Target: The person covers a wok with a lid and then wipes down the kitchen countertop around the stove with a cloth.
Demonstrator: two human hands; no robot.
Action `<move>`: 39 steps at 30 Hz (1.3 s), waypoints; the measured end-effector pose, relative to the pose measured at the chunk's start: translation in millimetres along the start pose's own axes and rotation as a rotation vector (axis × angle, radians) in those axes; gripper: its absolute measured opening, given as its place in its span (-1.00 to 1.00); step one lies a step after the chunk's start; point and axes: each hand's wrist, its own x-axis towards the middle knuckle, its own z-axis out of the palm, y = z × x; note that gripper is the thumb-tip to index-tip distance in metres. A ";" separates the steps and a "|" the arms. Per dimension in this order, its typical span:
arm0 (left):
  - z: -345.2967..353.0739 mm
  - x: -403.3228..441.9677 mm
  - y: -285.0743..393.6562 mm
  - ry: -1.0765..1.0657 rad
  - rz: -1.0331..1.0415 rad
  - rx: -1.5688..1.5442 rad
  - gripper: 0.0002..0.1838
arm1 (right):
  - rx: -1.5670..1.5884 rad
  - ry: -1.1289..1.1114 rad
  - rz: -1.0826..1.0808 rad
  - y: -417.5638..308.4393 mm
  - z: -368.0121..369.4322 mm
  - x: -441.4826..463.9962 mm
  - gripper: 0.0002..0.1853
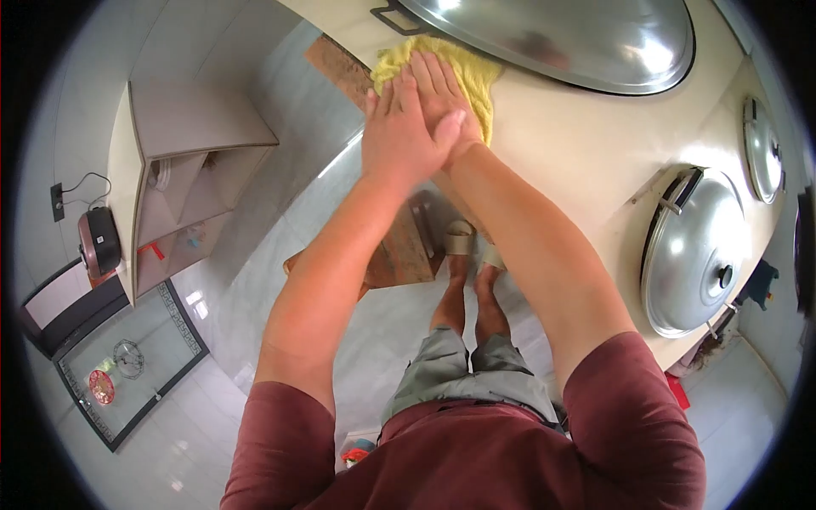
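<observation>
A yellow cloth (478,75) lies crumpled on the cream countertop (557,136), at its edge near the top of the view. My right hand (440,89) rests flat on this cloth with its fingers stretched out. Over the back and wrist of my right hand lies my left hand (398,136), its fingers extended and its thumb out to the side. Just beyond the cloth is a large metal lid (561,38) with a dark rim and a black handle beside it.
Two more metal lids, one larger (701,255) and one smaller (765,153), are on the right. Below the counter stands a wooden stool-like piece (404,246). An open cabinet (200,119), a rice cooker (100,240) and a glass-topped table (132,365) are on the left.
</observation>
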 end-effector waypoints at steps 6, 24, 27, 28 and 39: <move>-3.8 -36.6 79.5 -0.076 0.046 -0.083 0.08 | 0.151 0.028 0.090 26.6 -36.8 -81.8 -0.29; 15.4 -60.3 79.7 -0.025 0.130 -0.189 0.10 | 0.207 0.079 0.114 37.6 -41.5 -102.0 -0.35; 4.9 -28.7 25.8 0.044 0.127 -0.158 0.06 | 0.321 0.170 0.093 5.0 -13.8 -38.3 -0.39; -2.4 -18.4 11.7 0.056 0.119 -0.151 0.03 | 0.337 0.203 0.080 -3.4 -3.4 -20.3 -0.38; -21.1 -102.3 -27.5 0.050 -0.342 -0.391 -0.43 | 0.040 0.044 0.020 -23.2 21.7 50.4 -0.39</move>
